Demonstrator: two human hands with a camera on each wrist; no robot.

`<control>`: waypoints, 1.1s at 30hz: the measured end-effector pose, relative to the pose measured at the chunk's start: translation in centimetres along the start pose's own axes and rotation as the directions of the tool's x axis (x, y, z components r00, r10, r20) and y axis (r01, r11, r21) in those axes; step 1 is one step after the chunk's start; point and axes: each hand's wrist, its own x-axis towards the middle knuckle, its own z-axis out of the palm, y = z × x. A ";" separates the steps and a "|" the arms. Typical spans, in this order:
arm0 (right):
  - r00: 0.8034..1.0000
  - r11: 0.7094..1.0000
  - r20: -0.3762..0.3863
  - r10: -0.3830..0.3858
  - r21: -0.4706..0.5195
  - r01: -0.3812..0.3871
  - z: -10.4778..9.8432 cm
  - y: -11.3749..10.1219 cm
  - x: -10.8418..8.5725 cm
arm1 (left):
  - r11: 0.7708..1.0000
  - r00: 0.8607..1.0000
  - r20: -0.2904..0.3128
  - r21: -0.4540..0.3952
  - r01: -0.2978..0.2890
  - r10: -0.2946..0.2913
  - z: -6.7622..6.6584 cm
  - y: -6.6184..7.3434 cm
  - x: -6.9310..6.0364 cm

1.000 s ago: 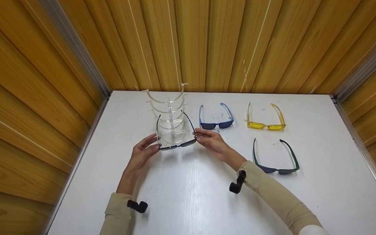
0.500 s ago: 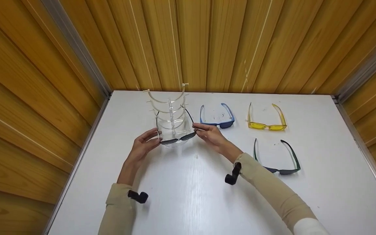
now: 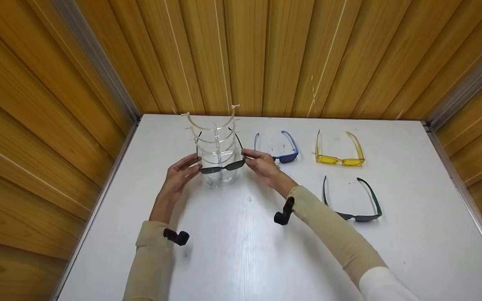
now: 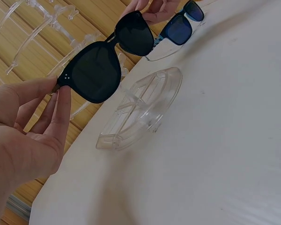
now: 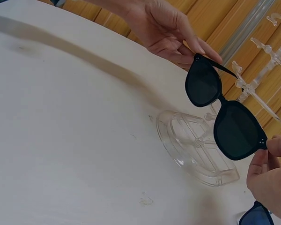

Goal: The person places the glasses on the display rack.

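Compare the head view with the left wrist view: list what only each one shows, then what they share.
Only the head view: the yellow glasses, the green-armed glasses and the beige sleeves.
Only the left wrist view: three pale dots at a front corner of the dark sunglasses.
Both: those sunglasses, held by the left hand and right hand, the clear stand and the blue glasses.

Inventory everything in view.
Black sunglasses: 1, black, at stand
Stand: 1, clear, table's left side
Blue-framed sunglasses: 1, blue, right of stand
Yellow glasses: 1, yellow, right of blue
Green-framed sunglasses: 1, green, nearer than yellow
Table: 1, white, under stand
Wall panels: several, brown, around table
Metal strips: several, grey, panel edges
Left hand: 1, bare, pinching black sunglasses
Right hand: 1, bare, pinching black sunglasses
Sleeves: 2, tan, forearms
Wrist devices: 2, black, sleeves
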 end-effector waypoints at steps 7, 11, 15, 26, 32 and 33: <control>0.999 0.998 -0.001 -0.034 0.044 0.034 -0.1 0.3 1.0 | 1.000 1.000 -0.013 -0.027 0.007 -0.007 -0.3 -0.1 0.7; 0.999 0.999 -0.032 -0.011 0.034 0.012 0.5 0.3 1.5 | 0.999 0.999 -0.038 -0.048 -0.007 0.005 -0.5 -0.2 0.9; 0.996 1.000 -0.084 -0.010 0.026 0.013 0.4 0.6 1.7 | 0.999 0.999 -0.050 -0.047 0.008 -0.010 -0.4 -0.7 1.2; 0.993 0.999 -0.112 0.027 -0.030 -0.030 -0.2 1.2 1.8 | 0.999 0.997 -0.078 -0.033 0.008 -0.010 -0.6 -2.2 1.8; 0.996 0.997 -0.078 0.049 -0.063 -0.054 0.0 1.2 2.0 | 0.999 0.993 -0.115 -0.052 0.015 -0.021 -1.0 -2.5 1.8; 0.996 0.997 -0.072 0.047 -0.064 -0.052 0.1 1.2 2.1 | 0.999 0.993 -0.116 -0.052 0.012 -0.018 -1.1 -2.5 1.9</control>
